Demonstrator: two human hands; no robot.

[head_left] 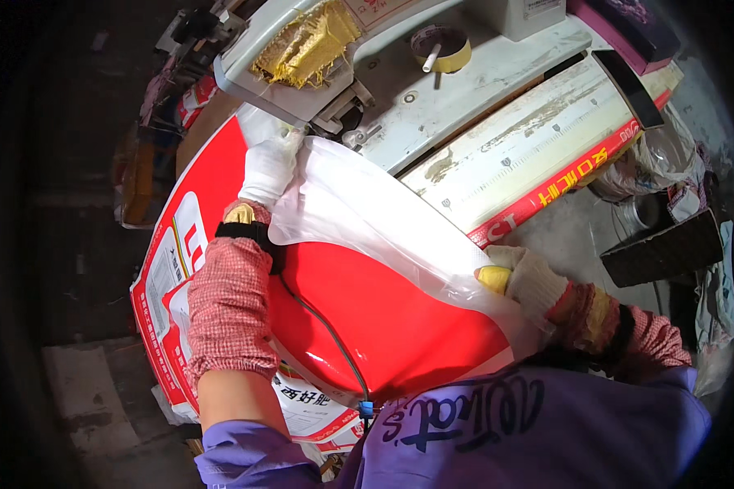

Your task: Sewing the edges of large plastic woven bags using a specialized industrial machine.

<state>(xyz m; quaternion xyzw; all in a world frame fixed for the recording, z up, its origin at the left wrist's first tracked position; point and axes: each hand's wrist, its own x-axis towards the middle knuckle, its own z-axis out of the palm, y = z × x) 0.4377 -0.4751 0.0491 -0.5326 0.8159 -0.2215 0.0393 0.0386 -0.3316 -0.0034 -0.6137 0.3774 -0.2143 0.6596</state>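
Note:
A large red and white printed woven sack point(367, 314) lies across my front, with a translucent white plastic liner point(347, 183) showing along its far edge. My left hand point(271, 169), in a white glove, is closed on the edge of sack and liner, right beside the needle area of a grey sewing machine point(249, 61). Its fingertips are partly hidden. My right hand point(520, 279), gloved with yellow on a fingertip, pinches the liner's right end by the table edge. The liner's edge runs stretched between both hands.
The machine's worn bed point(514, 151) has a red printed strip point(563, 183) along its near side. A tape roll point(457, 59) with a thin white stick sits on it. A purple box point(628, 37) stands far right, a dark box point(665, 248) below. A black cord point(326, 326) crosses the sack.

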